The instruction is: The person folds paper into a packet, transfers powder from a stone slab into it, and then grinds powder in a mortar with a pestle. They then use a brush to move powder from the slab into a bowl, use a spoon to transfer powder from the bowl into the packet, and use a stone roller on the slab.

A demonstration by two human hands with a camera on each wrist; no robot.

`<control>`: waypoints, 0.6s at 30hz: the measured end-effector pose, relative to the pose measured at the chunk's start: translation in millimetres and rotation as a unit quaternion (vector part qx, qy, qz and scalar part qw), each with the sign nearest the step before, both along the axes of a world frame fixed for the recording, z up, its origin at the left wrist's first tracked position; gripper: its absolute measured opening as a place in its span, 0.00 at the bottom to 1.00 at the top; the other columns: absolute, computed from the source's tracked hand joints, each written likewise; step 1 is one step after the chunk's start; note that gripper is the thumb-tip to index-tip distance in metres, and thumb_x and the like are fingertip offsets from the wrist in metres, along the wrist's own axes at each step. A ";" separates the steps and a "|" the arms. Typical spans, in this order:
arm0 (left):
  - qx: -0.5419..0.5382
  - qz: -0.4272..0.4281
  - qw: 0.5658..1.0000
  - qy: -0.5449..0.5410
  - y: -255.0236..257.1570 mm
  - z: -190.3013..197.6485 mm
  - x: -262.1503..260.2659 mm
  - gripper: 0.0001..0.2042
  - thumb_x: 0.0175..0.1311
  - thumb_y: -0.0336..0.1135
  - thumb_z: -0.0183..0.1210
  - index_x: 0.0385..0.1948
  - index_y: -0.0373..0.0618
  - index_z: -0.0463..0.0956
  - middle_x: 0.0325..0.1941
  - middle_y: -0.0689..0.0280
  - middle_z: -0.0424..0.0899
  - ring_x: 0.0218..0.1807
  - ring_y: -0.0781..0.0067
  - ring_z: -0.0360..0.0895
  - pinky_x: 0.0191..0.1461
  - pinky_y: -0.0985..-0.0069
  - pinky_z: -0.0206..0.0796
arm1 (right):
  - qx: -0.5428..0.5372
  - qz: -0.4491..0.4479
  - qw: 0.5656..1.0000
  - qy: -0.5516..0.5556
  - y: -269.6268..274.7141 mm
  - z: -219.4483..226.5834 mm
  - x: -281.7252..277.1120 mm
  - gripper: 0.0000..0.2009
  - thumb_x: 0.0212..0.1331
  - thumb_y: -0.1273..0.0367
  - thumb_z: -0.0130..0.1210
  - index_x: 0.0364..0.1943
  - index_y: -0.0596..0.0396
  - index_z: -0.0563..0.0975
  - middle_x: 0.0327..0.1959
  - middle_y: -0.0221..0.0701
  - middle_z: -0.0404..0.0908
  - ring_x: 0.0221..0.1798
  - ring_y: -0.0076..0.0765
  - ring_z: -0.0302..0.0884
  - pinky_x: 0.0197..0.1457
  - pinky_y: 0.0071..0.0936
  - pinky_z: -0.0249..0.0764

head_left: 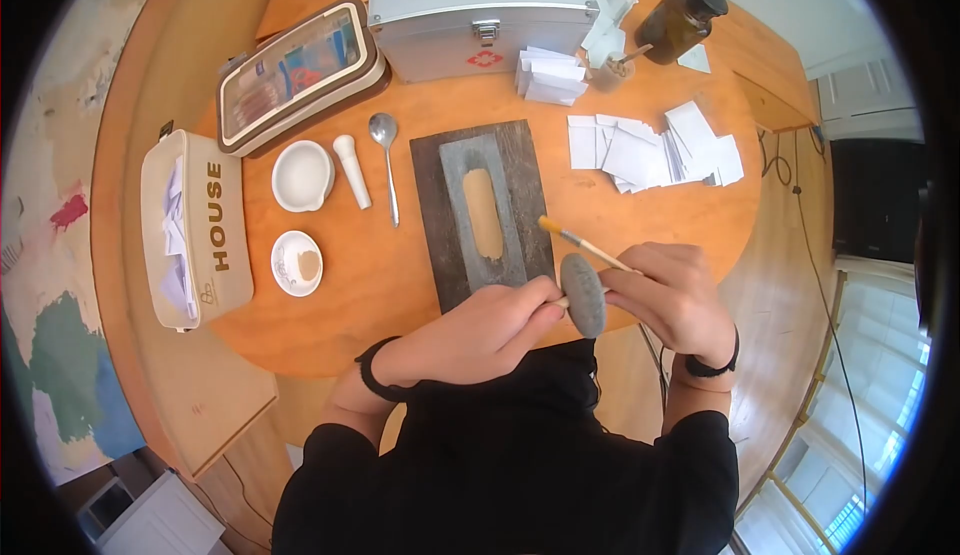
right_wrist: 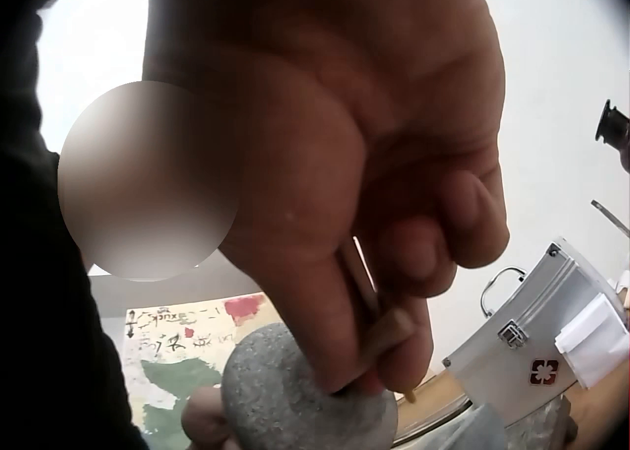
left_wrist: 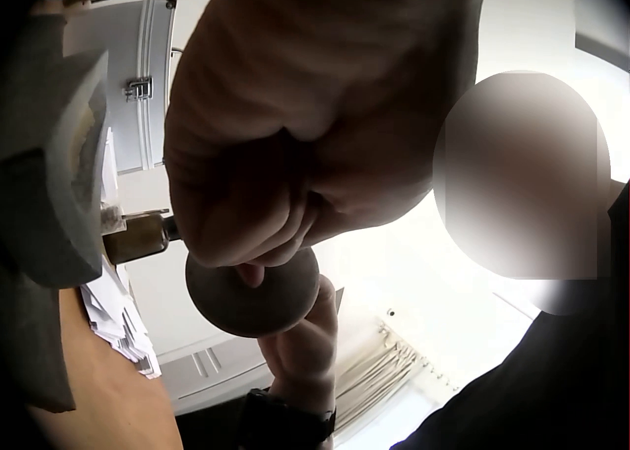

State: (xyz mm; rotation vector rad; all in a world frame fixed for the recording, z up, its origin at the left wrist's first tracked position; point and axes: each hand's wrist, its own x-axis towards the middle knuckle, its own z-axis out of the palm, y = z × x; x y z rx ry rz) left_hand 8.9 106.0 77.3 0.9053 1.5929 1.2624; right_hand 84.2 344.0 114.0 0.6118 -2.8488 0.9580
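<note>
A grey stone grinding wheel point(head_left: 583, 296) with a wooden axle is held up over the table's near edge, flat faces to the sides. My left hand point(head_left: 490, 323) grips the axle's left end. On the other side my right hand point(head_left: 672, 293) pinches the axle's right end close against the stone point(right_wrist: 295, 396). That same hand holds a brush point(head_left: 590, 245) with yellowish bristles, pointing left. Ahead lies a grey stone grinding trough point(head_left: 455, 175) on a dark board point(head_left: 425, 170); tan powder point(head_left: 482, 213) fills its hollow.
Left of the board are a spoon point(head_left: 384, 133), a white pestle point(head_left: 352, 173), a mortar point(head_left: 302, 175) and a small dish point(head_left: 288, 247) with powder. A cream bin point(head_left: 225, 245), a zipped case point(head_left: 235, 133) and a silver box point(head_left: 430, 40) stand beyond. Paper packets point(head_left: 640, 155) and a brown jar point(head_left: 680, 23) are right.
</note>
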 end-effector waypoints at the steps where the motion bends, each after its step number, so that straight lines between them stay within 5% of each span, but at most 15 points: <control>1: -0.010 -0.005 1.000 0.004 3.5 -0.2 -1.2 0.08 0.73 0.31 0.48 0.46 0.37 0.71 0.28 0.55 0.79 0.29 0.59 0.78 0.34 0.69 0.65 | -0.023 -0.001 0.999 -0.026 4.5 -1.6 0.3 0.06 0.53 0.70 0.63 0.33 0.57 0.81 0.25 0.31 0.75 0.23 0.40 0.73 0.24 0.32 0.66; 6: -0.031 0.041 0.998 0.025 -10.0 21.5 -6.0 0.08 0.72 0.32 0.52 0.46 0.40 0.72 0.18 0.67 0.70 0.20 0.74 0.67 0.26 0.74 0.58 | -0.176 -0.038 0.977 -0.116 40.5 -41.3 6.4 0.05 0.54 0.73 0.62 0.34 0.61 0.82 0.24 0.34 0.73 0.23 0.37 0.70 0.27 0.30 0.64; 8: 0.022 0.141 0.989 0.034 -47.1 -2.3 -3.8 0.09 0.72 0.33 0.54 0.48 0.41 0.73 0.17 0.77 0.64 0.18 0.86 0.57 0.23 0.80 0.49 | -0.193 -0.110 0.968 -0.115 56.0 -67.3 15.8 0.05 0.55 0.75 0.61 0.35 0.62 0.81 0.24 0.34 0.72 0.25 0.36 0.69 0.29 0.29 0.63; 10: -0.027 0.299 0.954 -0.020 -73.6 -22.4 -7.1 0.11 0.73 0.36 0.54 0.50 0.41 0.72 0.17 0.78 0.65 0.21 0.89 0.58 0.25 0.83 0.51 | -0.189 -0.159 0.961 -0.127 61.0 -81.3 19.5 0.06 0.56 0.76 0.60 0.36 0.63 0.81 0.24 0.34 0.72 0.26 0.34 0.67 0.30 0.28 0.62; 13: -0.125 0.356 0.924 -0.063 -95.9 -61.4 -19.6 0.13 0.73 0.39 0.54 0.48 0.39 0.73 0.17 0.77 0.65 0.21 0.89 0.58 0.24 0.84 0.49 | -0.164 -0.175 0.958 -0.159 62.4 -96.2 8.3 0.06 0.56 0.76 0.60 0.37 0.64 0.81 0.25 0.34 0.72 0.27 0.32 0.66 0.32 0.28 0.62; 16: -0.159 0.312 0.936 -0.022 -90.7 -79.3 -15.8 0.14 0.75 0.41 0.51 0.49 0.39 0.72 0.17 0.80 0.61 0.17 0.91 0.54 0.20 0.85 0.43 | -0.184 -0.156 0.955 -0.173 54.1 -112.6 -6.9 0.06 0.57 0.75 0.60 0.37 0.65 0.81 0.25 0.34 0.73 0.28 0.32 0.66 0.34 0.29 0.63; 18: -0.144 0.315 0.936 -0.066 -82.5 -90.2 -14.1 0.13 0.75 0.41 0.51 0.43 0.38 0.72 0.16 0.77 0.62 0.18 0.89 0.56 0.21 0.82 0.46 | -0.217 -0.154 0.950 -0.165 44.7 -117.6 -15.5 0.06 0.58 0.75 0.60 0.37 0.65 0.81 0.25 0.34 0.73 0.29 0.32 0.65 0.35 0.29 0.63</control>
